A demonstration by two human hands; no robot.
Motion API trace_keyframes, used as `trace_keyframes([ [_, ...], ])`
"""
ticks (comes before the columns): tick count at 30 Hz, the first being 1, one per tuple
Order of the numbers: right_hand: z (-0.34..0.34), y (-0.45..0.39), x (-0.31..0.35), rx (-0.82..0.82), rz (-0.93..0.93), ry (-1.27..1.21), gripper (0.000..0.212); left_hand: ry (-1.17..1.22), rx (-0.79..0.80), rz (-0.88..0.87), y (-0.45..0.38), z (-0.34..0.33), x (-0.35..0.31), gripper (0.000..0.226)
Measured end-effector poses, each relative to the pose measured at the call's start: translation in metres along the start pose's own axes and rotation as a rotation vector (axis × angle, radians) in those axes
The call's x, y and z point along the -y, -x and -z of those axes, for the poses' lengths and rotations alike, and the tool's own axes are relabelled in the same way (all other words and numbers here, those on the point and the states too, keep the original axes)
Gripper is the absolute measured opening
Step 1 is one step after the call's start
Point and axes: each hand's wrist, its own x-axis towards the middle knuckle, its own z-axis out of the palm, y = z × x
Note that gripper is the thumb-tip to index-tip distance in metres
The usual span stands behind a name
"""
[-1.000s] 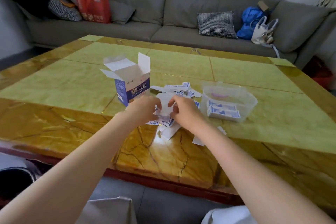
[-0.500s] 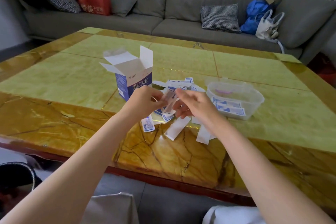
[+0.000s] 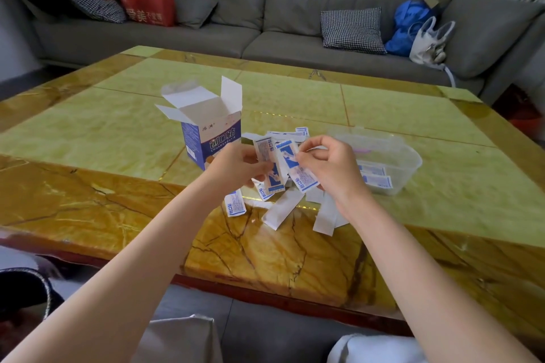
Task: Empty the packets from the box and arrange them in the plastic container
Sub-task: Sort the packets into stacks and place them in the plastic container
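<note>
the box (image 3: 206,138) stands open on the table (image 3: 88,138), at about 10 o'clock from my hands. i can't see any packets in it, so i think it is empty now. that part looks done.

the tub (image 3: 407,156) sits at 3 o'clock from my hands, near them. a few packets are lying flat in it already (image 3: 376,177). so the packing has begun, but it is not far along.

a lot is left. a loose pile (image 3: 283,209) lies on the table right under my hands, and some more packets lie behind them at 12 o'clock. some lie face up and some show their white backs. all of these must go in the tub.

my left hand (image 3: 239,168) is curled, and its fingers hold a few packets (image 3: 269,165) standing up like a small fan. my right hand (image 3: 330,168) is curled too. its fingers (image 3: 303,159) pinch one packet (image 3: 298,168) that leans against the ones in my left hand. i can't tell if that packet is going into the bunch or coming out of it.

both hands are up in the air over the pile, and they almost touch. the packets i hold are between my two hands, well above the table. i think the next job is to make the bunch neat and take it over to the tub at 3 o'clock.
</note>
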Motion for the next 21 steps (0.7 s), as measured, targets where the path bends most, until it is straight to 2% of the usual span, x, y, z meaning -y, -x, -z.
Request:
trace_keyframes([
  [4,0.002,0.002,0.001,0.032,0.009,0.038,0.014,0.169,-0.042,0.096,-0.001,0.000,-0.001,0.021],
  [6,0.003,0.003,0.001,0.043,0.010,0.051,0.014,0.272,-0.062,0.129,0.001,0.002,-0.002,0.015],
  [9,0.000,0.002,-0.001,0.051,-0.058,0.053,0.018,0.474,-0.069,0.121,0.004,0.003,-0.004,0.013],
  [13,-0.001,0.004,0.001,0.072,-0.263,-0.277,0.013,0.736,-0.005,0.068,0.008,0.003,-0.008,0.012],
  [15,-0.004,0.006,0.003,0.100,-0.315,-0.433,0.013,0.682,0.070,0.070,0.009,0.002,-0.008,0.015],
  [18,-0.008,0.007,0.006,0.071,-0.355,-0.564,0.015,0.359,0.169,0.059,0.008,0.003,-0.008,0.024],
  [21,-0.006,0.003,0.008,-0.019,-0.288,-0.504,0.021,-0.044,0.086,-0.006,0.006,0.018,-0.002,0.023],
])
